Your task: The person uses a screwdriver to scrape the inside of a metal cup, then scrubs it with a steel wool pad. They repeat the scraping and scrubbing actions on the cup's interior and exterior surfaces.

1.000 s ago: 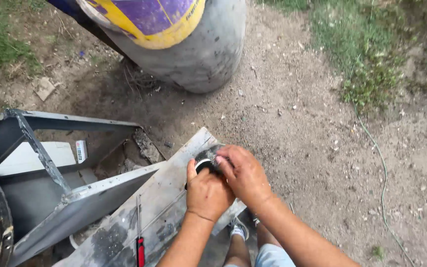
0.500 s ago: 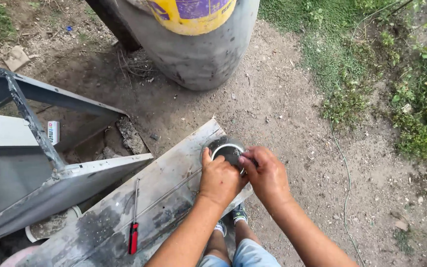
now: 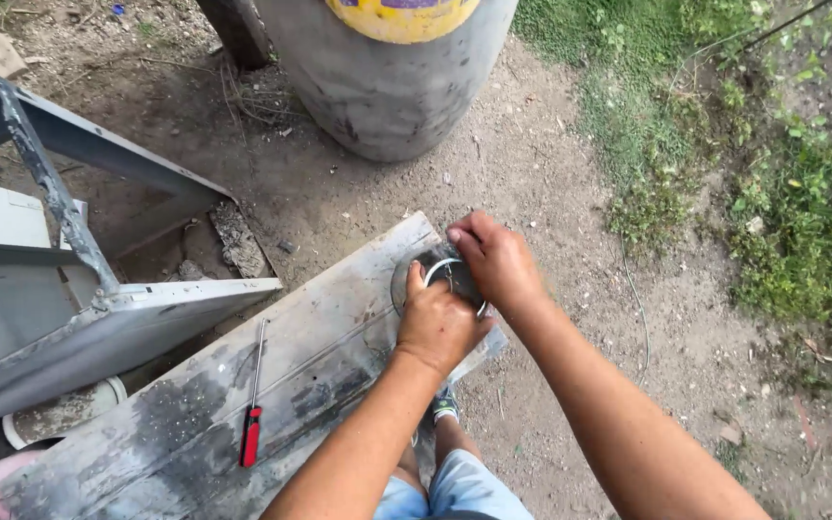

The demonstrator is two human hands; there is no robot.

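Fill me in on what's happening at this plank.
A person crouches outdoors on bare dirt, both hands on a small round metal part with a shiny ring at the far end of a weathered wooden plank. The left hand presses down on it from the near side; the right hand grips its far edge. A red-handled screwdriver lies untouched on the plank. A grey metal frame lies alongside.

red-handled screwdriver on a grey, black-smudged plank; yellow band on grey drum.
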